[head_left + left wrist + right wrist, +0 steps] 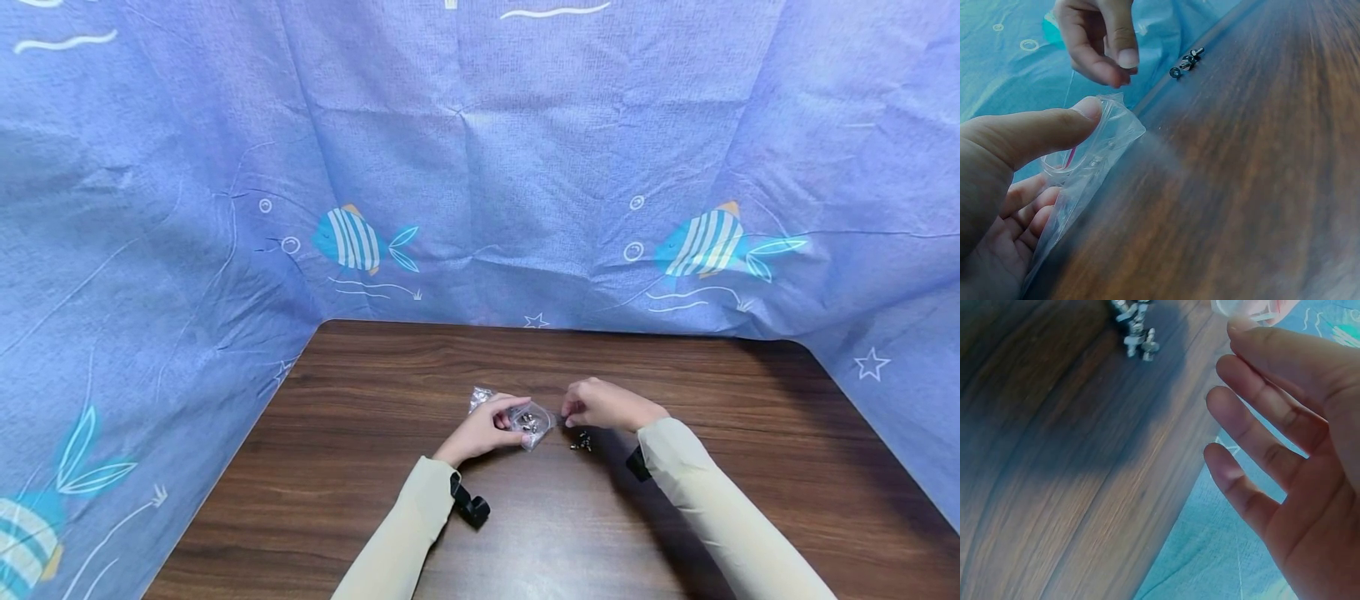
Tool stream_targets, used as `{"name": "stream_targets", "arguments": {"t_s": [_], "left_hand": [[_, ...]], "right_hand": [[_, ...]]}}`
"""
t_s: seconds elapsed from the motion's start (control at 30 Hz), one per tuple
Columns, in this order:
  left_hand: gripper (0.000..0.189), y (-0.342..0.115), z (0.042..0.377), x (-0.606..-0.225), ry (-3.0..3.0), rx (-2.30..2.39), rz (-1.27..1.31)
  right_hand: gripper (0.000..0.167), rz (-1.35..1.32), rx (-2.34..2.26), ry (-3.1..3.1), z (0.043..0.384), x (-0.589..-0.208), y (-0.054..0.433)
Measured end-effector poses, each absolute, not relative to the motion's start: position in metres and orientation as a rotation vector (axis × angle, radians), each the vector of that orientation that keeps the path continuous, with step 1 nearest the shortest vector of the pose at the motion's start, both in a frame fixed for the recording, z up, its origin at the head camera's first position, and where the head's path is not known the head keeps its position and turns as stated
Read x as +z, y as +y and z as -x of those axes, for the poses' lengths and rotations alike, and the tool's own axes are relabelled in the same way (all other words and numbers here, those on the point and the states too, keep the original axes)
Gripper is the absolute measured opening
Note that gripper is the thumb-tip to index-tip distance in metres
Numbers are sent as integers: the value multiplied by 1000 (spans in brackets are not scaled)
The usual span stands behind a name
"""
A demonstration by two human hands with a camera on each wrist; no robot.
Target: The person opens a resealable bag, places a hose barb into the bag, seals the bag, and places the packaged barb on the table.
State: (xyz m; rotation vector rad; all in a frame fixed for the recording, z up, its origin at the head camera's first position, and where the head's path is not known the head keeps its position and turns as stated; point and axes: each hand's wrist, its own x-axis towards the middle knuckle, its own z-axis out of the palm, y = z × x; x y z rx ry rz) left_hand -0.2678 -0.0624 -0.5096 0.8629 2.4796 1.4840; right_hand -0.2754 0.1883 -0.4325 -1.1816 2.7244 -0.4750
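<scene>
My left hand (486, 429) pinches a clear plastic bag (537, 429) between thumb and fingers, its mouth held apart toward the right. Small shiny metal pieces, like screws, show inside the bag in the head view. Just right of that mouth hovers my right hand (607, 404), its fingers loosely bent. Nothing shows between those fingers (1235, 419) in the right wrist view. Below the right hand a small pile of screws (581, 442) lies on the table; the left wrist view shows these screws (1188, 62) too.
Crinkled clear plastic (480, 397) lies behind the left hand; whether it belongs to the same bag I cannot tell. The brown wood-grain table (420, 358) ends at a blue fish-print cloth (525, 167) at the back and sides. Each wrist wears a black device (472, 508).
</scene>
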Motion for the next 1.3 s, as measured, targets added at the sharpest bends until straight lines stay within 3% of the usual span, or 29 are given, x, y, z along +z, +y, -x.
{"name": "stream_targets", "arguments": {"t_s": [0.73,1.3], "left_hand": [[59,-64,269,-514,2497,1489,-953],[60,-63,268,-511,2483,1466,-854]], "right_hand": [[7,1131,-460,2672,276,-440,206],[10,1146,-488,2653,274,-443,207]]}}
